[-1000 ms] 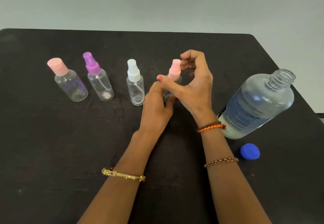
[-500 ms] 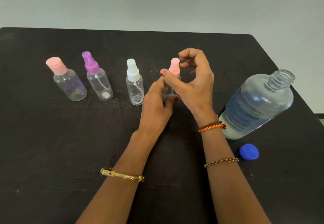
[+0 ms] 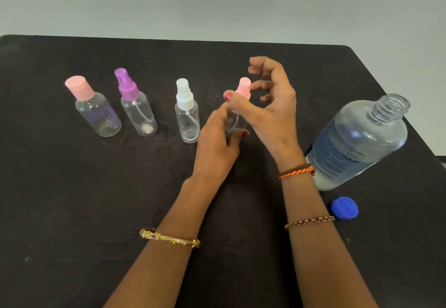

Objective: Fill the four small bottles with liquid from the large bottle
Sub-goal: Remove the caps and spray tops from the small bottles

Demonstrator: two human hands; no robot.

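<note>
Between both hands, the clear plastic pink-topped spray bottle (image 3: 237,117) stays gripped by the left hand (image 3: 217,143); the right hand (image 3: 270,112) has shifted, seemingly pinching its ribbed collar.

Bare forearms, no sleeves in sight. On the left forearm (image 3: 169,230), a thin gold bangle (image 3: 170,238) with ornate, knobbly work and one small dark pink stone near its outer end. On the right wrist (image 3: 293,163), two cord bands lying together: a plain brown one (image 3: 293,168) and, touching it, a twisted orange-and-brown braid (image 3: 295,173). Further down the right forearm, a fine chain bracelet (image 3: 309,221) of small round links in bronze and gold tones. Red polish on the nails: visible on the thumbnail (image 3: 226,95) of the right hand (image 3: 272,112) and on one nail (image 3: 245,134) of the left hand (image 3: 214,143).
</note>
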